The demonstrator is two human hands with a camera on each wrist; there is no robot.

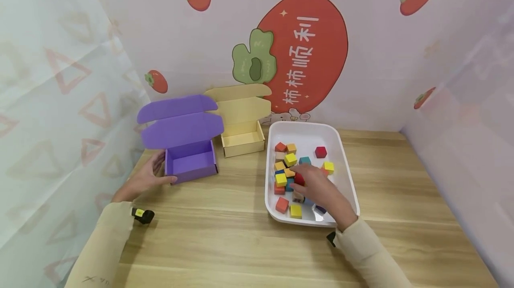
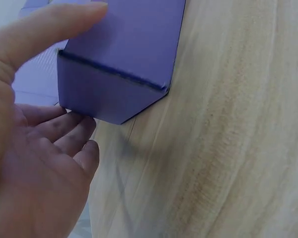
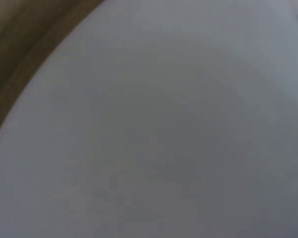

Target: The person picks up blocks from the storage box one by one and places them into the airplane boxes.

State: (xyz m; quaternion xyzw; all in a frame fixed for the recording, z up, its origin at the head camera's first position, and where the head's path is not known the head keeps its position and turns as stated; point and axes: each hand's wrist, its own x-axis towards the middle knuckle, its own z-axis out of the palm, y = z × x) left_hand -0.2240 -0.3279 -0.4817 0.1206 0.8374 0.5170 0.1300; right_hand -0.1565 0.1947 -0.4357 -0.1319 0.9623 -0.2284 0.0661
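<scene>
My left hand (image 1: pixel 146 178) holds the purple box (image 1: pixel 196 169) by its left end, the thumb (image 2: pixel 84 17) laid along the front wall and the other fingers round the side. This box stands with its lid raised. Over the white tray (image 1: pixel 349 176), my right hand (image 1: pixel 319 185) reaches down among coloured cubes, thumb and forefinger spread apart. A red block (image 1: pixel 299 178) shows between them, partly hidden by the hand. Close to the fingertips are an orange cube (image 1: pixel 289 172) and a yellow cube (image 1: pixel 280 180). The right wrist view shows mostly a blurred pale surface.
A pale yellow box (image 1: pixel 242 145) with a raised lid stands behind and right of the purple one. Several more cubes lie in the tray, including a dark red cube (image 1: pixel 321 152) near its far side. A printed cloth wall (image 1: pixel 377 78) rises behind the wooden table (image 1: pixel 209 234).
</scene>
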